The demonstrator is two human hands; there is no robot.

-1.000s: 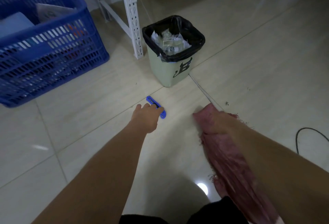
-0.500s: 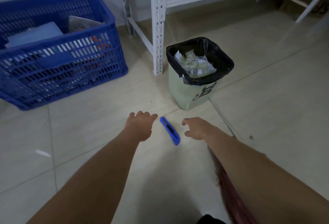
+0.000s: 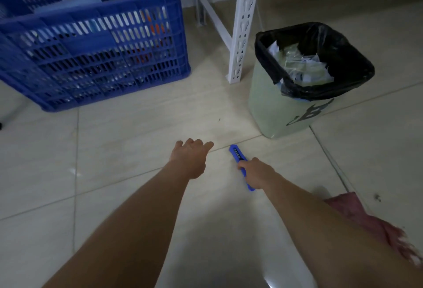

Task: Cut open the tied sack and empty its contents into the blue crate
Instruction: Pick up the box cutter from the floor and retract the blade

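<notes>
A blue utility knife (image 3: 237, 154) lies on the tiled floor in front of me. My right hand (image 3: 254, 172) is closed around its near half, with the far end sticking out past the fingers. My left hand (image 3: 190, 157) hovers just left of the knife, fingers loosely curled, holding nothing. The flat reddish woven sack (image 3: 357, 216) lies on the floor at the lower right, partly hidden under my right forearm. The blue slatted crate (image 3: 96, 59) stands at the upper left with papers and packets inside.
A pale green waste bin (image 3: 281, 109) with a black liner and crumpled wrappers stands just beyond the knife, to the right. A white perforated rack leg (image 3: 242, 27) stands between the bin and the crate.
My right hand has left the sack and closed on the knife. My left hand let go of the knife and shifted left. The view has moved closer to the crate.
</notes>
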